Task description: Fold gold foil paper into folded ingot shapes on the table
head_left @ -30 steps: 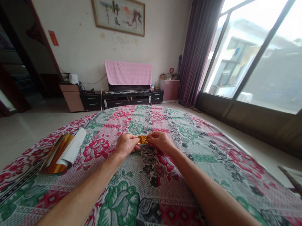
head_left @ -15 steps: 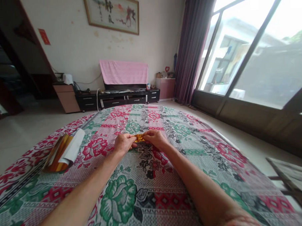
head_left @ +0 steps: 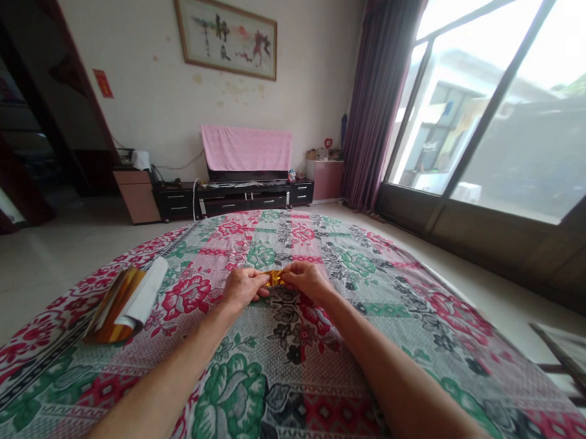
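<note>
Between my two hands is a small piece of shiny gold foil paper [head_left: 275,278], crumpled or folded, held just over the table. My left hand [head_left: 244,287] pinches its left end between thumb and fingers. At the right end, my right hand [head_left: 306,279] is closed on it in a similar pinch. The fingers cover both ends, so only the middle of the foil shows. To the left of my hands, a loosely curled stack of gold and white paper sheets [head_left: 126,307] lies on the table.
A patterned cloth with red, green and black flowers covers the round table [head_left: 233,403]. Beyond it stands a low black TV cabinet [head_left: 243,199] with a pink towel [head_left: 248,149] over the screen. A wooden stool or chair [head_left: 571,362] is at the lower right, near the window.
The view has tilted slightly, so the scene sits a little lower and further right. Both hands keep their pinch on the gold foil, and a bit more of it shows between them.
</note>
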Motion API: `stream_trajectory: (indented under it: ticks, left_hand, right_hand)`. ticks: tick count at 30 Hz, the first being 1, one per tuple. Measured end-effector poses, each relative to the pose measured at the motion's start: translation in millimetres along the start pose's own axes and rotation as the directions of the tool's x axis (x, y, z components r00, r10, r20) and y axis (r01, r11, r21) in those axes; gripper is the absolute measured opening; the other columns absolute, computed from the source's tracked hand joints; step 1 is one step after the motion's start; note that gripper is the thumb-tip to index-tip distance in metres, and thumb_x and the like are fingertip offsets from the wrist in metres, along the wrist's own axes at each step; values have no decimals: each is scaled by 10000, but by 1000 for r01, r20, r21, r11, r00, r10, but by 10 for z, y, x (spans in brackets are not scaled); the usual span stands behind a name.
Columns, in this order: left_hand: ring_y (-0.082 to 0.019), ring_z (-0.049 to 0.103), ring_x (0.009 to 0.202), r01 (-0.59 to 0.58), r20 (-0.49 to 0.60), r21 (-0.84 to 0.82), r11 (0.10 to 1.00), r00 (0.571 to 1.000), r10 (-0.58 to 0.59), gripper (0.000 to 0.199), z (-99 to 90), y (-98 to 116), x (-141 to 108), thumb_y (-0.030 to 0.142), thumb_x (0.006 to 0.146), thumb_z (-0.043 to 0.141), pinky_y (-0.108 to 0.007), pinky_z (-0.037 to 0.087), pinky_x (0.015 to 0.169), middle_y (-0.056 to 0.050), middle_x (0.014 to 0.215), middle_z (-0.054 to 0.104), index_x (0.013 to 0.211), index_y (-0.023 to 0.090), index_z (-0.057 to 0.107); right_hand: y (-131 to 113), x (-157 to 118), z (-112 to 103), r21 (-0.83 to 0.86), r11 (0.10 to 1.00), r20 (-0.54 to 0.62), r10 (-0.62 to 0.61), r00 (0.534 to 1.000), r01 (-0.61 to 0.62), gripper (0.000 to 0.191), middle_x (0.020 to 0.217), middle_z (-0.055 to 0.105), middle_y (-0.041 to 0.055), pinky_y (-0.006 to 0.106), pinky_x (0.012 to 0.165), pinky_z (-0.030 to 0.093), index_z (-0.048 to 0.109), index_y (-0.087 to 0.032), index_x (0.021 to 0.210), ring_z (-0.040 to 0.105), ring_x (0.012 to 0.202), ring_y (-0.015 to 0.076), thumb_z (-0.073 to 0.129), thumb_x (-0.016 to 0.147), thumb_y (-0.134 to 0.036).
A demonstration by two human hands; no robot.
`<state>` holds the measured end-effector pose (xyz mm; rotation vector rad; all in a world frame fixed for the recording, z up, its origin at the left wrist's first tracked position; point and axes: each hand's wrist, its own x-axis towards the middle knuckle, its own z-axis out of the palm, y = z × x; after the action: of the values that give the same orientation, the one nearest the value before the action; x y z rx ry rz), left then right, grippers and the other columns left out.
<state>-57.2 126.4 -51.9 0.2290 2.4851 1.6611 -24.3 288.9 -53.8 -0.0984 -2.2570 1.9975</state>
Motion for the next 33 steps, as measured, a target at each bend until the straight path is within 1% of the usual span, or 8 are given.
stream_trajectory:
  ticks: [5, 10, 14, 18, 22, 28, 31, 33]
  left_hand:
    - [-124, 632, 494, 6, 4, -1, 1000, 1000, -6, 238, 0, 26, -20, 321, 705, 621, -151, 403, 412, -45, 543, 670, 814, 116, 678]
    - [-119, 617, 469, 6, 0, 10, 1000, 1000, -6, 227, 0, 40, -30, 330, 706, 619, -155, 399, 411, -34, 521, 661, 780, 123, 675]
    - [-115, 602, 444, 7, -6, 34, 999, 1000, -7, 220, 5, 42, -30, 324, 714, 607, -158, 396, 407, -21, 500, 652, 784, 128, 677]
    - [-130, 625, 482, 0, -18, 62, 998, 1000, 1, 223, 14, 46, -25, 328, 720, 594, -162, 404, 415, -21, 512, 660, 796, 137, 678]
    - [-138, 622, 469, 3, -41, 108, 994, 999, 1, 233, 31, 55, -26, 339, 716, 590, -172, 414, 417, -21, 499, 656, 795, 141, 684]
    - [-148, 621, 476, -15, -76, 166, 986, 997, 28, 248, 55, 35, -20, 366, 724, 565, -180, 409, 415, -28, 515, 665, 782, 157, 686]
    - [-152, 627, 486, -19, -82, 180, 984, 996, 34, 243, 54, 30, -20, 365, 726, 556, -182, 418, 421, -27, 529, 670, 776, 164, 681]
    - [-150, 634, 495, -18, -74, 183, 983, 997, 32, 237, 52, 38, -22, 359, 727, 554, -179, 427, 426, -25, 537, 673, 777, 162, 677]
  right_hand:
    - [-27, -21, -8, 48, 999, 15, 5, 1000, -6, 32, 555, 593, -55, 156, 478, 414, 605, -174, 655, 497, 458, 53, 625, 669, -193]
    - [-31, -24, -21, 7, 1000, 20, 4, 1000, -4, 52, 531, 578, -56, 151, 436, 375, 603, -169, 652, 476, 439, 51, 637, 657, -208]
    - [-22, -11, -27, -6, 1000, 13, 0, 1000, 0, 62, 530, 583, -50, 153, 443, 384, 602, -165, 648, 483, 443, 53, 641, 653, -214]
    - [3, 8, -33, -20, 1000, 21, -2, 1000, 2, 62, 523, 580, -53, 154, 448, 388, 598, -173, 639, 487, 445, 55, 639, 651, -217]
    - [55, 32, -15, -50, 998, -14, -27, 1000, 26, 67, 527, 593, -42, 158, 436, 379, 616, -166, 650, 490, 443, 61, 639, 656, -229]
    - [111, 58, 41, -107, 994, -129, -33, 991, 19, 31, 546, 620, -29, 180, 437, 399, 643, -178, 641, 527, 465, 89, 640, 651, -208]
    - [93, 44, 41, -110, 994, -131, -37, 991, 22, 23, 539, 622, -26, 179, 435, 398, 647, -177, 637, 530, 469, 93, 648, 645, -198]
    - [71, 28, 30, -93, 995, -106, -39, 994, 29, 23, 539, 619, -31, 168, 434, 395, 643, -171, 648, 521, 462, 81, 641, 654, -193]
